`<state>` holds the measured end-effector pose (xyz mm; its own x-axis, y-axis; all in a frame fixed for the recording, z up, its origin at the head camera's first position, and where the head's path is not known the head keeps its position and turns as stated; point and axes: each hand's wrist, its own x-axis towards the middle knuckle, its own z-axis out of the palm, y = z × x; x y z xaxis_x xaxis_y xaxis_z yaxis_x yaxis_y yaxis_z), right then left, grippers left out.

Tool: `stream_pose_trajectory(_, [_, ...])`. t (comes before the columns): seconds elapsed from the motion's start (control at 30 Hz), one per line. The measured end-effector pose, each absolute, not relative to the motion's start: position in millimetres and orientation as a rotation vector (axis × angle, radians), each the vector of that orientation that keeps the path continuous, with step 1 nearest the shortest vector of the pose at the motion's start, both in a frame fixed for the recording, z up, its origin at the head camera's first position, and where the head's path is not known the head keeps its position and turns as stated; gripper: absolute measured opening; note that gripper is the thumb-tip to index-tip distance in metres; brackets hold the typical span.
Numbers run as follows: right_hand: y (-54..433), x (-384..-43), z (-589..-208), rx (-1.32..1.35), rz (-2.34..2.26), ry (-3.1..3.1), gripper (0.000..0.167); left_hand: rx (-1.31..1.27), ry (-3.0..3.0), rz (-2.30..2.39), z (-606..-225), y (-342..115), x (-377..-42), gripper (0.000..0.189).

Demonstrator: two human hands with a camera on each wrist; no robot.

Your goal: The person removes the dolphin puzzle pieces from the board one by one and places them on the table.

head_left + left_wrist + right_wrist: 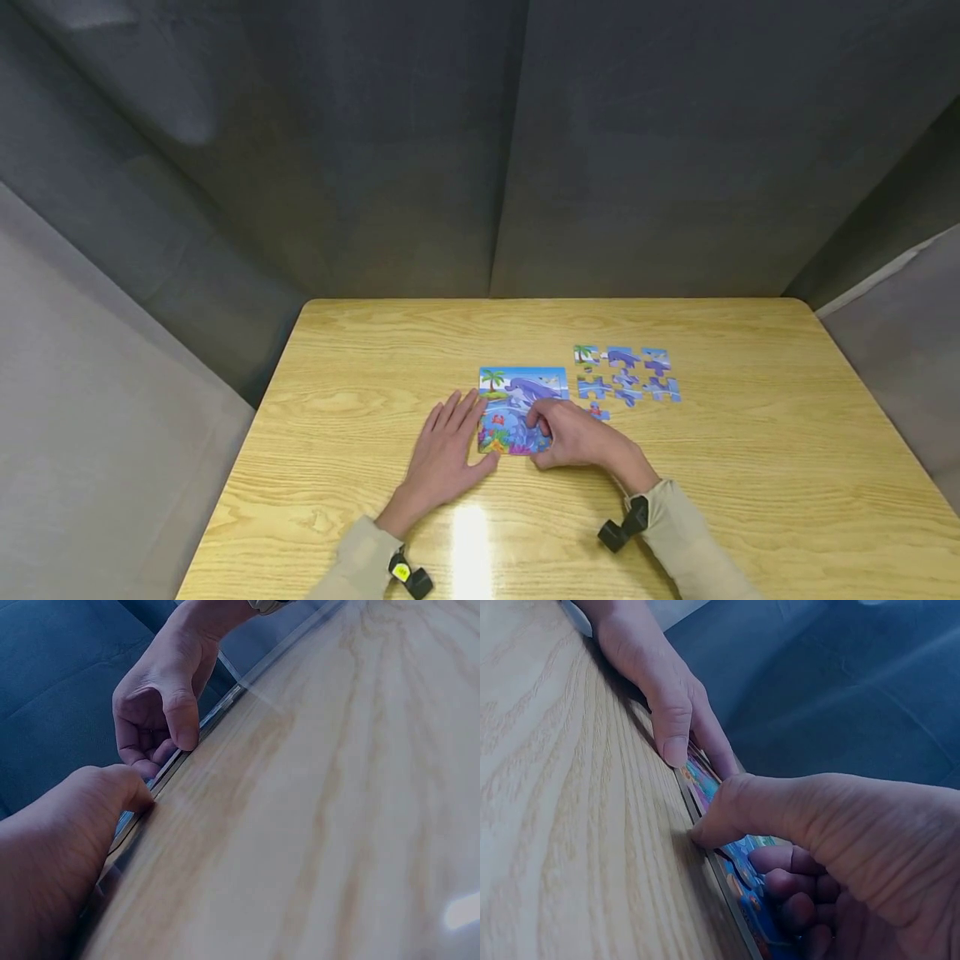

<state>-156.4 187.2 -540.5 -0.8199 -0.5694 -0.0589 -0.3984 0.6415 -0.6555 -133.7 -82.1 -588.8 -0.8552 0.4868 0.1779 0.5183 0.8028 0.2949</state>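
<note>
A jigsaw puzzle board point(492, 410) with a dolphin, palm and crab picture lies flat on the table in the head view. My left hand point(448, 457) rests along its left side, fingers straight and thumb at the near left corner. Over the lower right part curves my right hand point(573, 435), gripping the board by its near edge. In the right wrist view the right thumb point(716, 821) sits on the board's rim and the curled fingers point(784, 861) touch the picture. Piece outlines show there; the palm side hides part of the board.
Several loose jigsaw pieces point(628, 389) lie in rows to the right of the board, one point(597, 411) close to the right hand. The wooden table point(337, 367) ends at dark curtains point(405, 167) behind, with grey panels point(97, 400) at the sides.
</note>
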Motion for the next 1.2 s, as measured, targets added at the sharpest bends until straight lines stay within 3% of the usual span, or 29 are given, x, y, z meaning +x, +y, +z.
stream_pose_trajectory(1.2, [196.3,-137.5,-543.5,-0.855,-0.938,2.821,0.036,-0.809,-2.924,-0.528,-584.6,-81.6,-131.8,0.086])
